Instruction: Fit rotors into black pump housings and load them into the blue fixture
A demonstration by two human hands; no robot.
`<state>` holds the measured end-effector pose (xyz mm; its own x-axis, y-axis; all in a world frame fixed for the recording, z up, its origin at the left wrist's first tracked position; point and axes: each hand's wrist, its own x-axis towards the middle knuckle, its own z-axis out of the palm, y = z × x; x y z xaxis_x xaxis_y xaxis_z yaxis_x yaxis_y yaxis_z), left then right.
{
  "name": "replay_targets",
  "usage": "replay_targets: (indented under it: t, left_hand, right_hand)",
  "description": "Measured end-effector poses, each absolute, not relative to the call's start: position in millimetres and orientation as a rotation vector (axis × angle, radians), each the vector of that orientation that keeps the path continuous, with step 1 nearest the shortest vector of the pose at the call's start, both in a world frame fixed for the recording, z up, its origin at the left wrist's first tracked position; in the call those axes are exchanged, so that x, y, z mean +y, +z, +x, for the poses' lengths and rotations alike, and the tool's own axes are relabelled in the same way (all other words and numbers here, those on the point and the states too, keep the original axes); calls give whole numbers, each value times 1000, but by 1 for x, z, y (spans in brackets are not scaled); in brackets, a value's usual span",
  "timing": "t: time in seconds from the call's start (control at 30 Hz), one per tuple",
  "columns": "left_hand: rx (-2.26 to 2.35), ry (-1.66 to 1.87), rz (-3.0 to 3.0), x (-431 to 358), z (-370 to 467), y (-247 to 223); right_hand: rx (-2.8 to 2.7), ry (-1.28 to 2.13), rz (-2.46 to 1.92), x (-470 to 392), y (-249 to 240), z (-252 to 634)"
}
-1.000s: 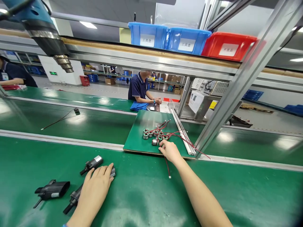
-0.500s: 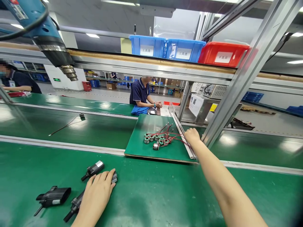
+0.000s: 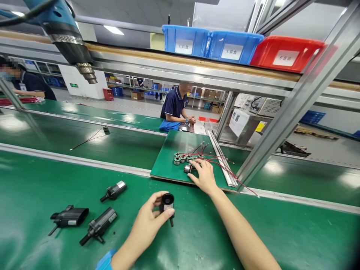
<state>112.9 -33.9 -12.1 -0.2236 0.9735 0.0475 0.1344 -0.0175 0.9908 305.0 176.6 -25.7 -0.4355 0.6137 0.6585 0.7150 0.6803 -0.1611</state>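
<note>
My left hand [image 3: 149, 219] is closed around a black plastic pump housing [image 3: 168, 201], held above the green bench. The housing's round open end faces me, and a thin spout points down. Over the green board [image 3: 165, 165], my right hand [image 3: 204, 175] has thumb and fingers apart beside a small silver motor [image 3: 187, 168]. Its fingertips are at the motor group, and whether they touch one cannot be made out. Several small motors with green circuit boards [image 3: 177, 160] lie there, trailing red and black wires [image 3: 222, 159]. My right hand partly hides some of them.
Three black housings [image 3: 98, 225] lie on the bench at left. White tubes [image 3: 222, 161] run along the board's right side. A metal post [image 3: 284, 101] rises at right. Overhead hang a heat gun [image 3: 70, 41] and a shelf with blue bins [image 3: 185, 41] and a red bin [image 3: 287, 54]. A co-worker [image 3: 174, 105] sits opposite.
My left hand has lifted a black housing off the bench and moved right with it. My right hand has come left from the white tubes to the motors. The view has shifted slightly.
</note>
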Motion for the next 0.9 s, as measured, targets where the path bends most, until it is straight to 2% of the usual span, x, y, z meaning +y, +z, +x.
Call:
replay_targets:
  t: [0.13,0.27,0.57,0.8,0.9]
  left_hand:
    - [1386,1442,1113,-34,134,-24]
    - [1429,1359,1180,-43,134,-36]
    - [1525,1217,1529,-54,140,-31]
    - [1515,1142,1720,-60,147,-36]
    - [1466,1136,1822,-68,156,-38]
  right_hand:
    - [-2104,-166,-1048,176,-36,290]
    - [-2134,-135,-995,170,-41,283]
    - [-2261,71,-815,161,-25,286]
    - [-2332,500,-678,62,23,332]
    - [-2472,445,-703,17,32,341]
